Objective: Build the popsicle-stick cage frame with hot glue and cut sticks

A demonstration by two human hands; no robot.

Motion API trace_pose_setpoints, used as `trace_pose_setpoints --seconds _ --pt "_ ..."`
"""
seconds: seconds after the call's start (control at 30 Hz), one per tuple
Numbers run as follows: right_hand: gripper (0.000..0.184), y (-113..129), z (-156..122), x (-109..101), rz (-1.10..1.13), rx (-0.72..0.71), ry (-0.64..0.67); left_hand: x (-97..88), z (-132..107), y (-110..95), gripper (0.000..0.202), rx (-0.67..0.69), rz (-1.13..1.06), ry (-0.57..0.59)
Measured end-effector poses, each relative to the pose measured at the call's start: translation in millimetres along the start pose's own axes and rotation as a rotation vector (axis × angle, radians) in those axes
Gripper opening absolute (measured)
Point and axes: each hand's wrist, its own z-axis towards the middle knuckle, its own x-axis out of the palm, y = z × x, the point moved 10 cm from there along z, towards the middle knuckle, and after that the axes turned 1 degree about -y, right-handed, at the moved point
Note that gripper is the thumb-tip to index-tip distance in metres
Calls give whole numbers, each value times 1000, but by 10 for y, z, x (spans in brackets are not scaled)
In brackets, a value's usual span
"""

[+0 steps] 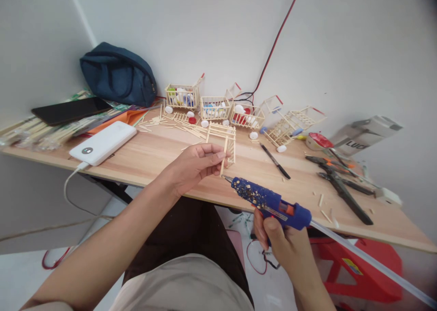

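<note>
My left hand (198, 164) pinches a thin wooden stick (224, 156) upright, just in front of a small open frame built of sticks (221, 135) standing on the wooden desk (153, 158). My right hand (285, 240) grips a blue hot glue gun (269, 201), speckled with dried glue. Its nozzle points up-left and ends right at the lower tip of the stick. A clear glue rod (372, 261) sticks out of the gun's back toward the lower right.
Several finished stick carts (215, 107) holding bottle caps line the wall. Loose sticks (180, 122) lie scattered nearby. A white power bank (102, 142), a phone (70, 110) and a blue bag (118, 76) are on the left; pliers (341, 188) and a pen (275, 160) on the right. A red stool (358, 267) stands below.
</note>
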Motion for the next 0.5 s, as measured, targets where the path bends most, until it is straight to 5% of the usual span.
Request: trace_pose_setpoints --seconds 0.5 --pt "48 -63 -2 15 36 58 15 -10 -11 -20 32 0 -1 -20"
